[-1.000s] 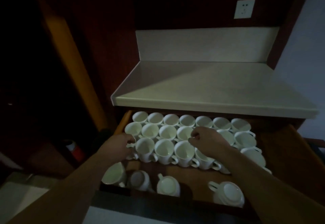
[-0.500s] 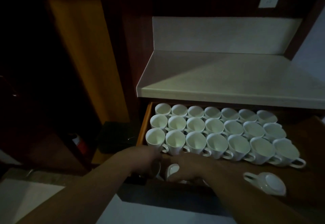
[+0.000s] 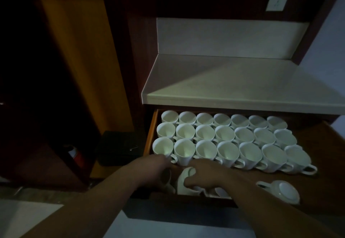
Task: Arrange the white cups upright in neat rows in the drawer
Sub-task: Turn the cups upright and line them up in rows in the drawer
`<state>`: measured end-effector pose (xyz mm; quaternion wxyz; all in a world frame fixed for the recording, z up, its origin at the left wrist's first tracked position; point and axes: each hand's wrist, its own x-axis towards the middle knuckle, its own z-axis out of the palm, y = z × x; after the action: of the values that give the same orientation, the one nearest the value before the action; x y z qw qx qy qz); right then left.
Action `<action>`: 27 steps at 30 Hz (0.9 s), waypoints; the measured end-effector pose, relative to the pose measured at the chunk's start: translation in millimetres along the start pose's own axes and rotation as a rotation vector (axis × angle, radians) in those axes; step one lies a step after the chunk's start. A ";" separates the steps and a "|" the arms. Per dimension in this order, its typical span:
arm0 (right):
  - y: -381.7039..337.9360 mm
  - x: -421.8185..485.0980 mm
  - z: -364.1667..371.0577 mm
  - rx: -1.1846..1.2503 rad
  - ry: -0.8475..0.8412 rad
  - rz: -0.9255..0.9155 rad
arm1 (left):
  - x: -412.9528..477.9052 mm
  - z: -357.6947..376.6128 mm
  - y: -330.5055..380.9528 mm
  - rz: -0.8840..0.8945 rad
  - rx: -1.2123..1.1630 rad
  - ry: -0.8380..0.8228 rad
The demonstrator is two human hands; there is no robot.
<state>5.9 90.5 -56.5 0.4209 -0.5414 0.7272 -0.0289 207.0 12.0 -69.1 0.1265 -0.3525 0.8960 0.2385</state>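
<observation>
Three neat rows of upright white cups (image 3: 205,133) fill the back of the open wooden drawer (image 3: 149,135). Loose cups lie along the drawer's front edge. My left hand (image 3: 155,168) curls over a dim cup (image 3: 167,180) at the front left. Just to its right, my right hand (image 3: 203,174) grips a cup lying on its side (image 3: 183,188), with the thumb against its wall. More white ware shows under my right wrist, mostly hidden. One cup (image 3: 281,191) sits upside down at the front right, its handle pointing left.
A pale countertop (image 3: 233,81) overhangs the back of the drawer. A wall socket (image 3: 277,0) sits above it. Left of the drawer, a black box (image 3: 119,148) and a red and white can (image 3: 74,153) stand low in the dark cabinet.
Both hands left the standing rows and came down to the loose cups at the drawer's front. The rows now look even. The view has shifted left.
</observation>
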 end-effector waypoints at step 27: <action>-41.0 -38.2 -81.5 0.302 0.464 -0.278 | 14.4 -70.4 44.9 -0.168 -1.225 0.526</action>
<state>-13.0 70.8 38.6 0.3111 -0.5462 0.7103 -0.3167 161.5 -3.9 0.5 -0.3008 -0.4754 0.5693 0.5995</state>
